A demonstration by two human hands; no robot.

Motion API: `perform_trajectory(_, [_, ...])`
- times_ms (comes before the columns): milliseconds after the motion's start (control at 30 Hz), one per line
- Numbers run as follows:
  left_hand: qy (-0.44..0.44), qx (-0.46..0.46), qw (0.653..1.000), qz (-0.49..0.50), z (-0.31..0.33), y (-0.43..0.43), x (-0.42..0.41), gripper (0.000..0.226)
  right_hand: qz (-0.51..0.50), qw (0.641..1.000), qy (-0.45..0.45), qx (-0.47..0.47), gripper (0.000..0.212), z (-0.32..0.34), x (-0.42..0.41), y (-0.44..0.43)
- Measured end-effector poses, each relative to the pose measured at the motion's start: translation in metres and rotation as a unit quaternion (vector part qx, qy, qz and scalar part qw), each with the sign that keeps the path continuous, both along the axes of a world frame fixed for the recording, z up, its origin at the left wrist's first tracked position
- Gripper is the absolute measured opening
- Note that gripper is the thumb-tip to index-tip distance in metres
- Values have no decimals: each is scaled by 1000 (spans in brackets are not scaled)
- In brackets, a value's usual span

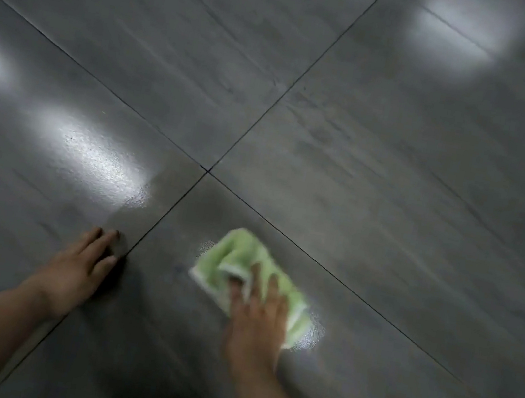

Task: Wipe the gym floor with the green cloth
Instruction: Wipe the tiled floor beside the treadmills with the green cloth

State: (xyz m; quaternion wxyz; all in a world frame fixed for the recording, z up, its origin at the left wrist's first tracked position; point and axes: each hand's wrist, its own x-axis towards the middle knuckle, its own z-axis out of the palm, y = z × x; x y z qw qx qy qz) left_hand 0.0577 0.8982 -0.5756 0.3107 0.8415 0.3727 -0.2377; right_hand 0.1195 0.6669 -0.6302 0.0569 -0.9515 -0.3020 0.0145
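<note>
The gym floor (380, 170) is made of large dark grey glossy tiles with thin dark joints. A crumpled green cloth (237, 257) with a pale edge lies on the near tile, right of the joint crossing. My right hand (256, 319) presses flat on the cloth's near half, fingers spread over it, and looks motion-blurred. My left hand (83, 262) rests palm-down on the bare floor to the left, fingers together, just beside a tile joint. It holds nothing.
Four tiles meet at a joint crossing (207, 170) above the cloth. Bright light reflections lie on the floor at left (104, 162) and top right (463, 27). A wet-looking sheen (312, 337) shows beside the cloth.
</note>
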Motion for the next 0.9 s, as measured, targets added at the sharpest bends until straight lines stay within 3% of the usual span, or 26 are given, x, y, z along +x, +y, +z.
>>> perform_trajectory(67, [-5, -11, 1000, -27, 6, -8, -1, 51, 161, 987, 12, 12, 30, -3, -41, 5])
perform_trajectory(167, [4, -9, 998, -68, 5, -33, -1, 54, 212, 977, -15, -10, 28, -6, -2, -50])
perform_trajectory(233, [18, 17, 995, -93, 0, -54, 3, 60, 114, 993, -35, -16, 46, -2, 42, -107])
perform_trajectory(333, [59, 66, 989, -122, -4, -78, 16, 63, -117, 992, -29, -44, 52, 7, 86, -181])
perform_trajectory(400, [79, 79, 987, -118, -4, -89, 21, 62, -238, 971, 19, -23, 56, 10, 86, -174])
perform_trajectory(467, [92, 88, 985, -117, -5, -94, 22, 64, -283, 959, 35, -1, 57, 2, 60, -132])
perform_trajectory(533, [93, 90, 985, -115, -6, -93, 22, 64, -187, 982, -1, 4, 53, -7, 15, -82])
perform_trajectory(600, [84, 88, 985, -122, -4, -87, 19, 62, -1, 999, -19, 28, 44, -11, -26, -47])
perform_trajectory(667, [76, 94, 983, -140, -1, -80, 16, 61, 116, 991, -4, 59, 32, -11, -33, -48])
perform_trajectory(733, [77, 102, 979, -159, -1, -75, 13, 61, 169, 985, 2, 34, 39, -8, -7, -76])
perform_trajectory(800, [74, 105, 978, -163, -2, -74, 11, 59, 114, 993, -36, 14, 52, -2, 30, -120])
perform_trajectory(900, [34, 115, 983, -138, -3, -80, 12, 60, -27, 999, -22, -30, 61, 11, 67, -169])
